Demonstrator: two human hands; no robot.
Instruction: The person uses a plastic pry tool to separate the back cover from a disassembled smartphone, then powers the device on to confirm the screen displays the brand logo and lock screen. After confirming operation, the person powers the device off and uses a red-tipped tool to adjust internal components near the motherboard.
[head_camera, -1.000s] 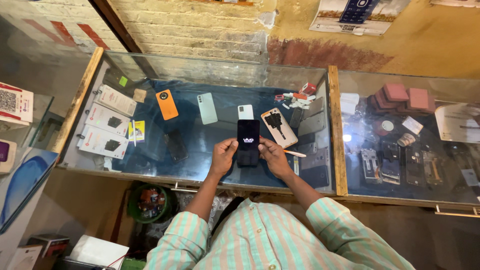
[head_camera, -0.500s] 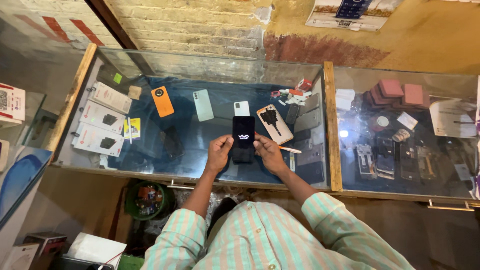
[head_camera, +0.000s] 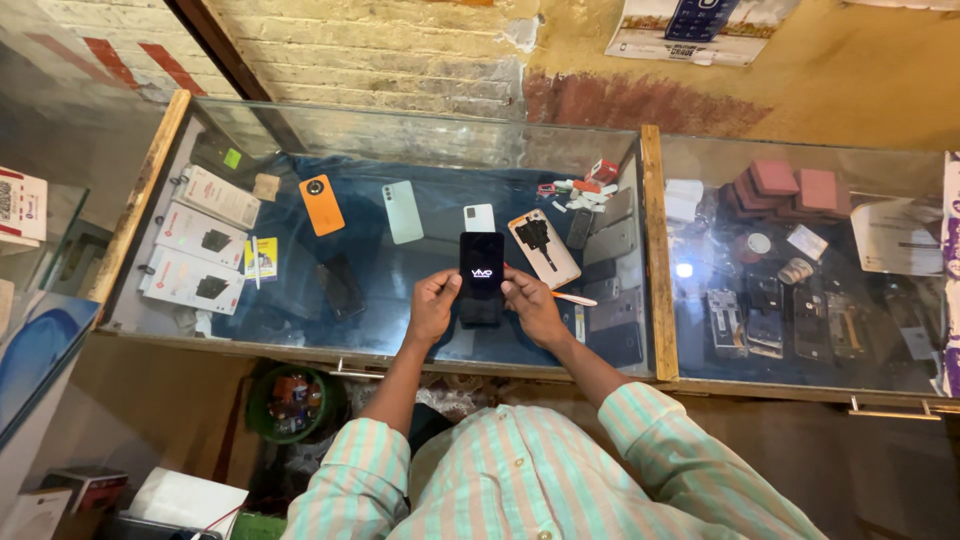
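A black smartphone (head_camera: 481, 272) with a dark lit screen is held upright over the glass counter (head_camera: 400, 330), gripped from both sides. My left hand (head_camera: 432, 305) clasps its left edge and my right hand (head_camera: 532, 305) clasps its right edge. Both arms wear striped green and peach sleeves. Just right of the phone an opened phone back (head_camera: 543, 247) lies on the glass, and a thin white tool (head_camera: 575, 298) lies beside my right hand.
In and on the glass display case lie an orange phone (head_camera: 322, 204), a pale green phone (head_camera: 402, 211), white boxes (head_camera: 195, 240) at the left, and phone parts (head_camera: 765, 310) and pink cases (head_camera: 790, 185) at the right. A green basket (head_camera: 290, 400) sits under the counter.
The phone and both hands hold the same grip. The view has shifted slightly, so the counter sits a little lower and more to the right than before.
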